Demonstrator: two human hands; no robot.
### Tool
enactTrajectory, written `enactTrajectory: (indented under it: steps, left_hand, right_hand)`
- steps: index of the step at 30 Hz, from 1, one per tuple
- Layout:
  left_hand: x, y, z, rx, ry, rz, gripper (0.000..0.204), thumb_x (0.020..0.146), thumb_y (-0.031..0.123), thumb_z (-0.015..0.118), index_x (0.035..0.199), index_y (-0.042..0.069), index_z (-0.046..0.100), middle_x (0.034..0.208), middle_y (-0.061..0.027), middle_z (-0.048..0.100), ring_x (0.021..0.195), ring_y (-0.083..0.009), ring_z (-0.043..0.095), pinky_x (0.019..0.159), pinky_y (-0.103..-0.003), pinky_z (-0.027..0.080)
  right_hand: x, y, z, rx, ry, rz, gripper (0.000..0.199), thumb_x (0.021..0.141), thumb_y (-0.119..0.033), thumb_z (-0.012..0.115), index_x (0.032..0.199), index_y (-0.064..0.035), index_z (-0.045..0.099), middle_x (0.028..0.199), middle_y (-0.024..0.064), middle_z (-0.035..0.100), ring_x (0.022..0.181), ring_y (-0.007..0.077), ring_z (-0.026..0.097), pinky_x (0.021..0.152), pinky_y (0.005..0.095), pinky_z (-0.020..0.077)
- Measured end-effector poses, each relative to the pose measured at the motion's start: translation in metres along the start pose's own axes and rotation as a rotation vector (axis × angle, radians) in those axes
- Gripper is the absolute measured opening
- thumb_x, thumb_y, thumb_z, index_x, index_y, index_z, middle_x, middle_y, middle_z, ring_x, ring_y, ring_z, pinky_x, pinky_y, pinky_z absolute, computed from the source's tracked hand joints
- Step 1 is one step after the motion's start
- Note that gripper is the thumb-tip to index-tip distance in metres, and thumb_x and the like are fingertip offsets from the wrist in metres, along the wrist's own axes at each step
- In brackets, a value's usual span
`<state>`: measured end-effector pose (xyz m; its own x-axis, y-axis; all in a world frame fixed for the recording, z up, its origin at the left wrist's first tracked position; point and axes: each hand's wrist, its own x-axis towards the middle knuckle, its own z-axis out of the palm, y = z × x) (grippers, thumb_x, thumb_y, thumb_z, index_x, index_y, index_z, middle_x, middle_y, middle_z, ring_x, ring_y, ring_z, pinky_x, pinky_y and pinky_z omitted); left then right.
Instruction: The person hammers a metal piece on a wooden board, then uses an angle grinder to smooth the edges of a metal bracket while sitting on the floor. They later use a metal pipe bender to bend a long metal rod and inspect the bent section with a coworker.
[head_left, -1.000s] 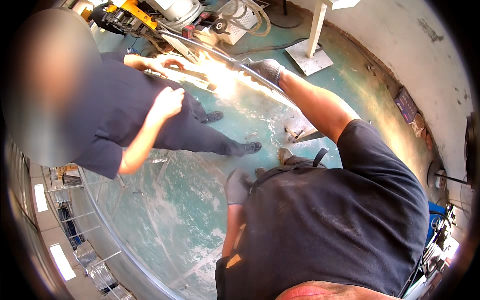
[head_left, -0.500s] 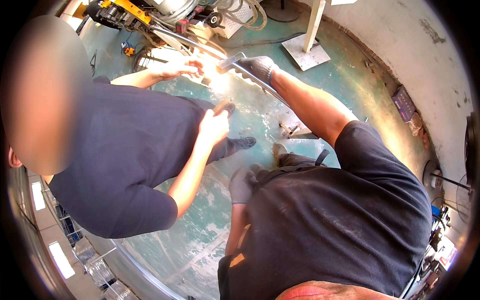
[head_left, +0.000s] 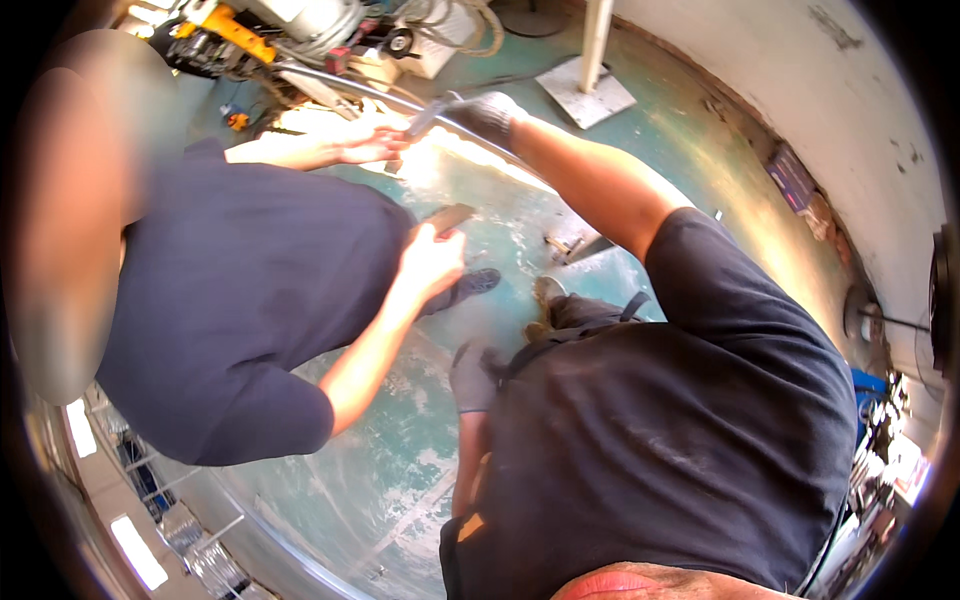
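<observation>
nearest, low in the middle, the left hand [head_left: 470, 378] in a grey glove hangs by the person's dark shirt [head_left: 670, 440], fingers loosely curled and holding nothing, well apart from the work. just beyond it are the person's shoes [head_left: 545, 300] on the worn green floor [head_left: 400, 470]. to the left a co-worker in a dark blue shirt [head_left: 230, 310] bends in; one co-worker's hand [head_left: 432, 262] grips a small dark flat piece [head_left: 448, 218]. farther off, at the top, the right hand [head_left: 488, 118], gloved dark, is closed round one end of a thin metal bar [head_left: 425, 118], which sticks out to the left of the fist. the co-worker's other hand [head_left: 370, 148] lies just left of the bar, near its tip; whether it touches is unclear. beyond stands a yellow machine [head_left: 235, 30].
</observation>
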<state>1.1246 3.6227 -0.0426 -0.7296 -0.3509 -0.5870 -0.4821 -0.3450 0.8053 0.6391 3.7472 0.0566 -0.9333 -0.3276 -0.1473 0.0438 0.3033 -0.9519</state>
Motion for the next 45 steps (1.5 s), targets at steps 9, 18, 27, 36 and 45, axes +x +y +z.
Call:
enactTrajectory:
  steps: [9,18,27,36,45]
  left_hand:
    - [-0.006,0.010,-0.013,-0.209,-0.098,-0.315,0.022,0.114,0.027,0.065,0.126,0.009,0.066,0.095,-0.0075,0.068,0.079,-0.0196,0.063,0.071,-0.038,0.053]
    - [-0.004,0.021,0.065,-0.060,-0.367,-0.428,0.018,0.111,0.020,0.069,0.122,0.006,0.070,0.091,-0.0091,0.069,0.074,-0.0217,0.063,0.067,-0.039,0.054]
    - [-0.027,0.040,0.121,0.066,-0.326,-0.262,0.026,0.110,0.016,0.069,0.130,0.000,0.067,0.088,-0.0113,0.067,0.065,-0.0207,0.062,0.060,-0.040,0.054]
    - [-0.065,0.029,0.193,-0.053,-0.091,-0.136,0.027,0.110,0.022,0.069,0.128,0.002,0.068,0.088,-0.0102,0.066,0.063,-0.0212,0.062,0.059,-0.037,0.054]
    - [-0.123,0.022,0.321,-0.101,-0.193,-0.075,0.030,0.116,0.027,0.061,0.123,-0.001,0.067,0.092,-0.0111,0.070,0.069,-0.0199,0.066,0.065,-0.036,0.055]
  right_hand:
    - [-0.124,-0.105,-0.169,-0.110,0.190,0.125,0.042,0.105,-0.046,0.075,0.107,-0.0043,0.084,0.092,0.0059,0.083,0.068,0.0130,0.070,0.057,0.0296,0.0511]
    - [-0.396,-0.080,-0.307,-0.433,0.346,0.495,0.030,0.101,-0.032,0.074,0.115,-0.0076,0.083,0.098,0.0011,0.084,0.078,0.0082,0.071,0.063,0.0266,0.0505]
    - [-0.460,0.038,-0.294,-0.317,0.165,0.458,0.040,0.099,-0.041,0.073,0.104,-0.0024,0.084,0.089,0.0047,0.082,0.071,0.0141,0.073,0.072,0.0315,0.0594]
    - [-0.440,0.078,-0.255,-0.013,-0.196,0.341,0.023,0.097,-0.024,0.084,0.106,-0.0028,0.082,0.089,0.0036,0.079,0.086,0.0111,0.070,0.082,0.0332,0.0580]
    - [-0.446,0.090,-0.258,0.108,-0.235,0.258,0.029,0.097,-0.031,0.083,0.103,-0.0018,0.081,0.083,0.0072,0.073,0.079,0.0102,0.064,0.074,0.0338,0.0551]
